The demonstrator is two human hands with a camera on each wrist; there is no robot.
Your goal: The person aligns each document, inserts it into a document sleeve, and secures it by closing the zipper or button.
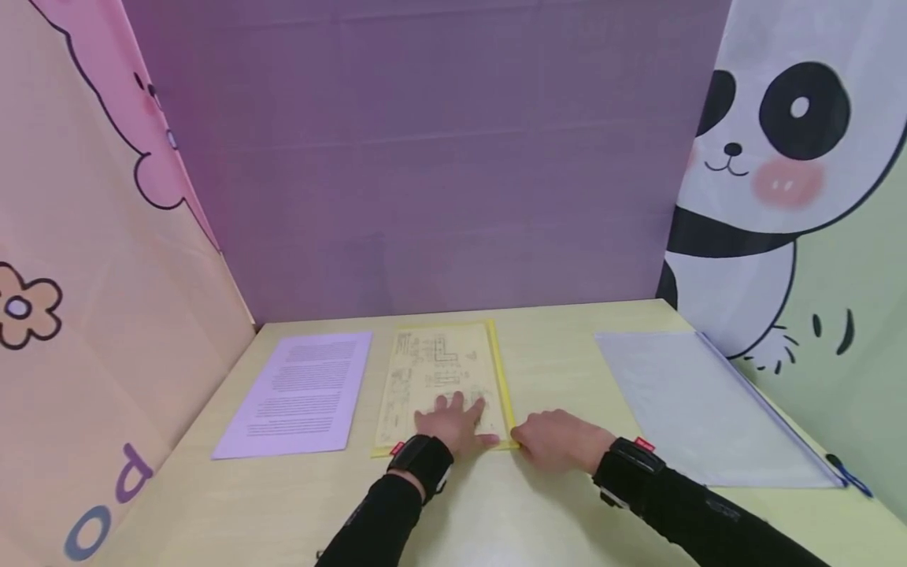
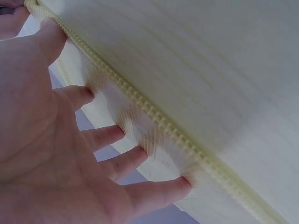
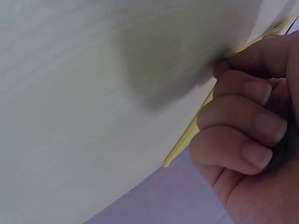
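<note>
A yellow zip document pouch (image 1: 411, 386) lies flat in the middle of the table, a sheet with printed drawings showing through it. My left hand (image 1: 453, 421) is spread over its lower right part. In the left wrist view the straight fingertips press on the pouch, and the thumb rests beside the toothed zipper (image 2: 154, 112) along the near edge. At the pouch's near right corner, my right hand (image 1: 563, 439) pinches with thumb and forefinger. The right wrist view shows its other fingers (image 3: 233, 116) curled into the palm. Whatever sits between the pinching fingertips is hidden.
To the left lies a purple sheet (image 1: 305, 394) with printed text. A larger, pale translucent pouch (image 1: 716, 409) with a bluish edge strip lies on the right, a dark blue cord (image 1: 853, 479) at its corner. A purple backdrop (image 1: 439, 173) stands behind the table.
</note>
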